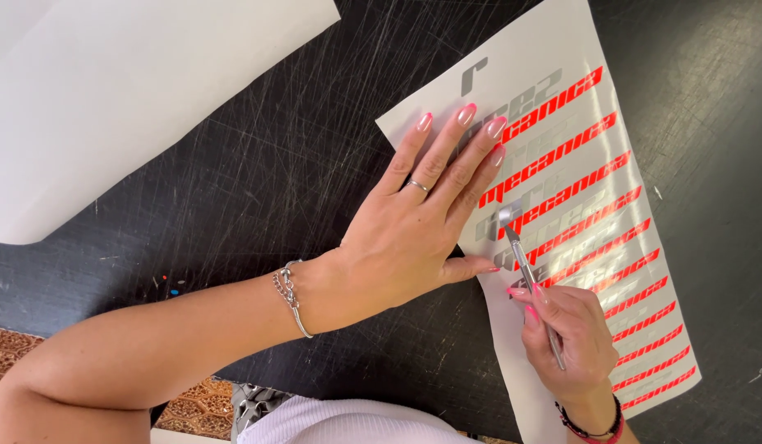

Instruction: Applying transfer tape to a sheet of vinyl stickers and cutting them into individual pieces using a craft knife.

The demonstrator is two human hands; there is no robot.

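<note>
A long white vinyl sticker sheet (562, 107) with rows of slanted red and silver lettering lies on a black scratched work surface (274, 156). My left hand (414, 222) lies flat on the sheet's left edge, fingers spread, pressing it down. My right hand (570, 337) grips a thin metal weeding tool (531, 284) like a pen. A small piece of silver vinyl (507, 215) is lifted at the tool's tip, over a silver letter row.
A large blank white sheet (110, 99) covers the upper left of the surface. Brown patterned material (200, 407) shows at the bottom left edge. A bracelet sits on each wrist.
</note>
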